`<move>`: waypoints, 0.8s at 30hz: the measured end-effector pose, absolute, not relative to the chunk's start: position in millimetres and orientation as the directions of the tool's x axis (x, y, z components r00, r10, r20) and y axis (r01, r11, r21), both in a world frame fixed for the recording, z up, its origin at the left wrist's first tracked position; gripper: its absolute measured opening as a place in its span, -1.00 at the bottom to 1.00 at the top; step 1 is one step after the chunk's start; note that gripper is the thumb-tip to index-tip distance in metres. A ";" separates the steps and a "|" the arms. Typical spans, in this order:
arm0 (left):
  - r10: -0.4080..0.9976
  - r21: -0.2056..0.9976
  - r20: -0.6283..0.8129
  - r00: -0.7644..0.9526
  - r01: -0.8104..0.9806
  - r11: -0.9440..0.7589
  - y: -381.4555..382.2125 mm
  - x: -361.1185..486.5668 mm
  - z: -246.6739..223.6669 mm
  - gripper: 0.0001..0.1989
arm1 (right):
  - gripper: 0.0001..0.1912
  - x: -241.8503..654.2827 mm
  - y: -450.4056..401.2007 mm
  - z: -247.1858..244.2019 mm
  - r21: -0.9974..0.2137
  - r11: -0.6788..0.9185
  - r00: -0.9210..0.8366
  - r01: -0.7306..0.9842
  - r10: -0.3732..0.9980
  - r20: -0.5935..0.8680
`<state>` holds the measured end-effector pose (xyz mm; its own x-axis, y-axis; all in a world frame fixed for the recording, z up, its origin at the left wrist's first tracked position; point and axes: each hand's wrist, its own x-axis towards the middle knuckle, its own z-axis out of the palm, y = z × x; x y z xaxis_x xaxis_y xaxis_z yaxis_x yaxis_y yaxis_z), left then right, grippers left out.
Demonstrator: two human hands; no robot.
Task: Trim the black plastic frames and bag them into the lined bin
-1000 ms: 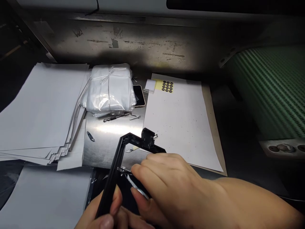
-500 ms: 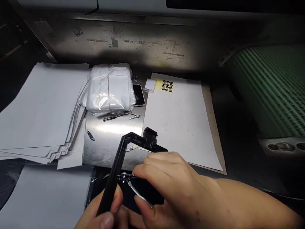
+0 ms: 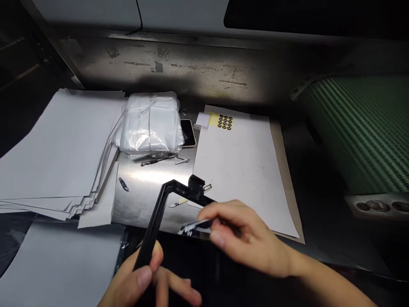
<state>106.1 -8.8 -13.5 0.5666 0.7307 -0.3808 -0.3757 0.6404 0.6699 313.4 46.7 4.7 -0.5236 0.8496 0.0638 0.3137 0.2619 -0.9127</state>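
My left hand grips the lower end of a black angled plastic frame part, thumb and forefinger closed on it, other fingers loosely stretched. The part rises to a corner, then runs right to a raised block. Small silver nippers, smeared by motion, are held in my right hand with the fingers closed round the handles. Their tips point left, apart from the black part's upright arm. Behind the part lies a craft knife, partly covered by it.
On the left are stacked white sheets and a tied pack of clear bags. A phone, a pen and a sticker sheet on white paper lie further back. A green mesh belt is at right.
My right hand has drawn the nippers away from the black part's upright arm, to the right. My left hand keeps its hold. The view has tilted slightly upward.
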 end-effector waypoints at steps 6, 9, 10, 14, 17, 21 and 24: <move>0.975 0.800 -0.144 0.169 0.600 0.014 3.6 74.7 -49.1 -0.88 | -0.71 391.0 47.5 -116.3 -0.671 -0.211 0.292 0.711 0.956 0.008; 0.983 0.688 -0.045 0.180 0.719 -0.100 5.5 72.4 -68.2 -0.90 | -0.64 394.6 45.2 -142.1 -0.648 -0.256 0.361 0.718 0.932 0.032; 0.983 0.667 -0.010 0.182 0.734 -0.129 4.4 75.9 -73.4 -0.91 | -0.61 385.1 44.8 -140.2 -0.650 -0.242 0.353 0.721 0.935 0.043; 0.978 0.624 0.117 0.173 0.753 -0.208 -5.1 98.6 -88.7 -0.91 | -0.53 311.3 50.7 -101.8 -0.912 -0.102 -0.108 0.397 0.982 -0.157; 0.965 0.685 0.151 0.215 0.682 -0.258 -9.6 99.4 -96.1 -0.76 | -0.52 261.9 60.3 -73.2 -0.971 -0.236 -0.450 0.022 0.865 -0.221; 0.984 0.868 0.078 -0.162 0.496 0.013 -6.3 63.2 -101.6 -0.35 | -0.70 240.5 68.0 -56.1 -0.971 -0.231 -0.613 0.054 0.760 -0.215; 0.852 0.938 -0.319 -0.415 -0.009 0.346 -4.1 31.1 -105.7 -0.72 | -0.72 235.3 76.8 -53.4 -0.986 -0.098 -0.820 0.134 0.547 -0.165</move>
<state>31.1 -4.1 -105.7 -0.4153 0.8520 -0.3188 -0.0095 0.3464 0.9380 235.3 76.8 -53.4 -0.8205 0.5473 -0.1652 0.1335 -0.0975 -0.9862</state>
